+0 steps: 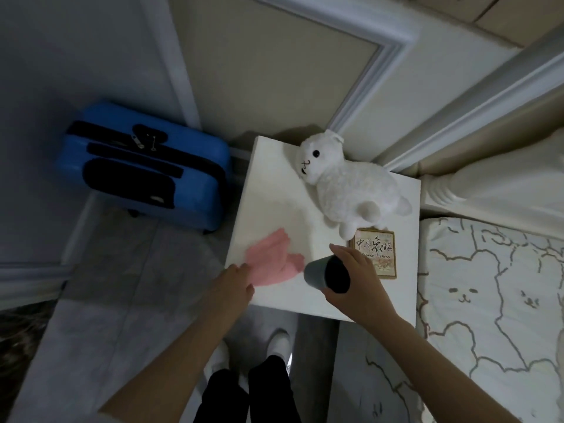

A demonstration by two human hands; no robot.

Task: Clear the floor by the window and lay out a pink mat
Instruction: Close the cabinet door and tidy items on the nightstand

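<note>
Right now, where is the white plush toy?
The white plush toy lies at the far right of the white table, just beyond the chess box, by the wall.

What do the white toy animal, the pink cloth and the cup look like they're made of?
The toy animal looks like plush, with a fuzzy, nubbly pile. The pink cloth seems a soft, fleecy fabric, limp and blurry-edged. The cup in the right hand looks smooth and matte, probably plastic, though ceramic is possible.
</note>
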